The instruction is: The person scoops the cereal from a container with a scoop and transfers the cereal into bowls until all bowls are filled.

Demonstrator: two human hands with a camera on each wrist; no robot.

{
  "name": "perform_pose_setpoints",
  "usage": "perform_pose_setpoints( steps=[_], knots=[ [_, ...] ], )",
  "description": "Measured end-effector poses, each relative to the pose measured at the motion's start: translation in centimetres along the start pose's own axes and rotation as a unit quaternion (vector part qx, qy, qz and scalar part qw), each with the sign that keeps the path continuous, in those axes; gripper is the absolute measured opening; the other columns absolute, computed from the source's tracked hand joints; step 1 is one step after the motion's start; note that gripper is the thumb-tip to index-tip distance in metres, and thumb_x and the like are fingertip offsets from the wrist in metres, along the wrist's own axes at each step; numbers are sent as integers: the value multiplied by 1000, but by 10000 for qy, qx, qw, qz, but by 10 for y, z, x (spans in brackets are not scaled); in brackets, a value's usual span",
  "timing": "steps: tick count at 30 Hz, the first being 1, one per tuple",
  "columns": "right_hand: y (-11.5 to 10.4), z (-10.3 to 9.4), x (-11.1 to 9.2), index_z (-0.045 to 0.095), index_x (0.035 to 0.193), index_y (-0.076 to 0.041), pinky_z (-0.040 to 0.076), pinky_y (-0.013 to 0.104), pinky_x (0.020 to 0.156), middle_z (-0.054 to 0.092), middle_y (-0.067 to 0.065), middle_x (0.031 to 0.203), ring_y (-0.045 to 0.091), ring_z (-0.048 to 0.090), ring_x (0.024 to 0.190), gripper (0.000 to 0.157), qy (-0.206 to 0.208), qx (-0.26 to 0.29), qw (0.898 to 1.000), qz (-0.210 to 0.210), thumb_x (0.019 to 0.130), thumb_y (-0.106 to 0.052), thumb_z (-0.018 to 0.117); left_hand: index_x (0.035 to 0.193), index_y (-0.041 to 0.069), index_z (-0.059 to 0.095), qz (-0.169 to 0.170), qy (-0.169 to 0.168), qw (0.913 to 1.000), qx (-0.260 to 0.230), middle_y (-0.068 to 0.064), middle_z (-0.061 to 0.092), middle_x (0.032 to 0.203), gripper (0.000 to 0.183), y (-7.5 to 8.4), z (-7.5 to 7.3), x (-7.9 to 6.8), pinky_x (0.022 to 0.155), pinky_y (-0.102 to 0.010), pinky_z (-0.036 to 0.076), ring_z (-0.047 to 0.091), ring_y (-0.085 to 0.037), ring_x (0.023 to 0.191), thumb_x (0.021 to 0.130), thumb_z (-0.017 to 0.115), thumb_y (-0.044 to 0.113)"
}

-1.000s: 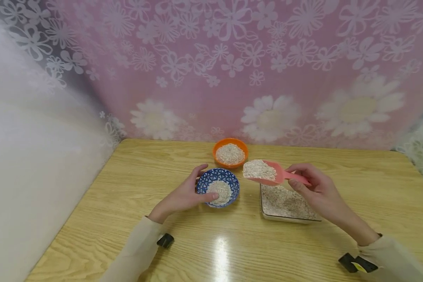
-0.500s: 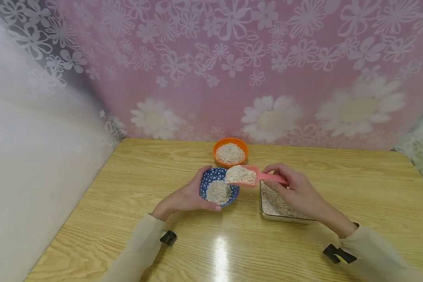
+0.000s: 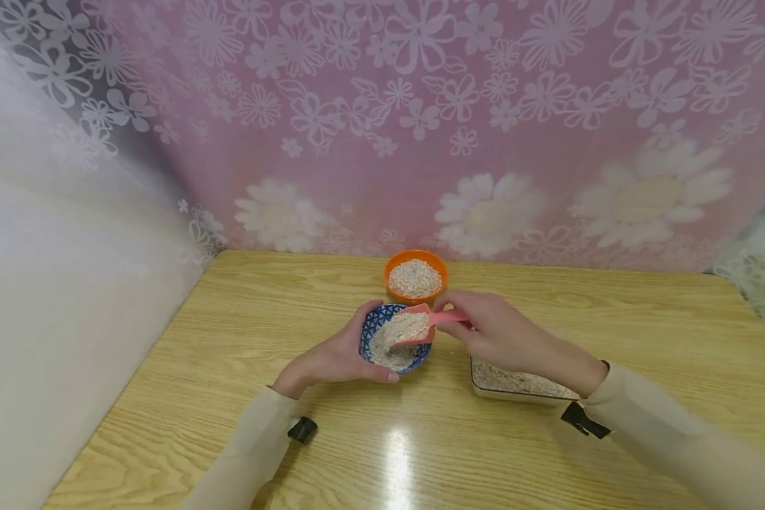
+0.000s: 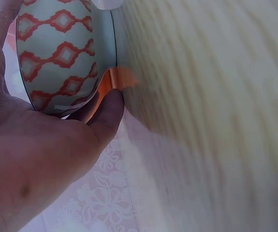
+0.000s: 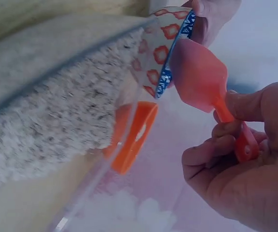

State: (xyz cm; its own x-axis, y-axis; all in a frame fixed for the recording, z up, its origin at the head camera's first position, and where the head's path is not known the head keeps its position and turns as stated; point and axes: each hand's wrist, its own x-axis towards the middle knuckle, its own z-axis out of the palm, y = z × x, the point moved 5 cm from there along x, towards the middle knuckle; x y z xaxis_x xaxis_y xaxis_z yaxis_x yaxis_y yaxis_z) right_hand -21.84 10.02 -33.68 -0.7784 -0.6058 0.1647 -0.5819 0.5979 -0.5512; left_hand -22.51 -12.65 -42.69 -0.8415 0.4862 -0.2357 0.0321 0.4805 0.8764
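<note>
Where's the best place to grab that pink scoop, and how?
Probably by its narrow handle, coming from the person's right, where the right hand holds it. The handle juts that way and looks slim enough to pinch, while the wide scoop end carries flakes at the patterned bowl.

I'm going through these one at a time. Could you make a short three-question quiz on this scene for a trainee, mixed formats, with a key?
1. Fill the gap: The ____ grips the pink scoop.

2. Multiple choice: In the head view, what colors is the inside of the patterned bowl held by the left hand?
A) solid green
B) blue and white
C) red and yellow

3. True or false: The orange bowl holds nothing.

Key:
1. Right hand.
2. B.
3. False; pale flakes lie in it.
</note>
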Motion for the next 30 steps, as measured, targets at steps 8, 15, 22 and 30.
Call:
perform_pose_setpoints(
  steps=[8,15,22,30],
  knots=[
    [-19,-9,9,67,109,-11,44,25,64,70,-2,93,9,51,71,11,-208,-1100,9920,-587,98,-12,67,164,26,7,-107,-30,9999,-8,-3,29,163,123,1,1,0,122,-54,32,34,-26,149,75,91,37],
    [-29,-23,9,67,105,-12,47,24,64,71,-1,95,7,56,74,8,-135,-1337,9883,-723,97,-11,70,164,27,7,-67,-33,10000,47,-5,30,163,122,1,0,-1,121,-53,33,35,-26,148,75,91,37],
    [-32,-25,9,67,103,-11,43,22,61,69,-1,93,6,50,69,8,-117,-1492,9855,-802,97,-12,71,165,27,7,-160,23,9998,130,-6,28,164,123,1,0,-1,120,-56,35,34,-29,149,75,90,39],
    [-26,-23,5,68,105,-12,44,24,64,70,-2,94,7,52,72,10,29,-1550,9843,-844,96,-15,72,165,27,7,-180,124,9995,249,-7,28,164,124,0,0,-1,118,-56,37,36,-30,148,74,91,41]
  ],
)
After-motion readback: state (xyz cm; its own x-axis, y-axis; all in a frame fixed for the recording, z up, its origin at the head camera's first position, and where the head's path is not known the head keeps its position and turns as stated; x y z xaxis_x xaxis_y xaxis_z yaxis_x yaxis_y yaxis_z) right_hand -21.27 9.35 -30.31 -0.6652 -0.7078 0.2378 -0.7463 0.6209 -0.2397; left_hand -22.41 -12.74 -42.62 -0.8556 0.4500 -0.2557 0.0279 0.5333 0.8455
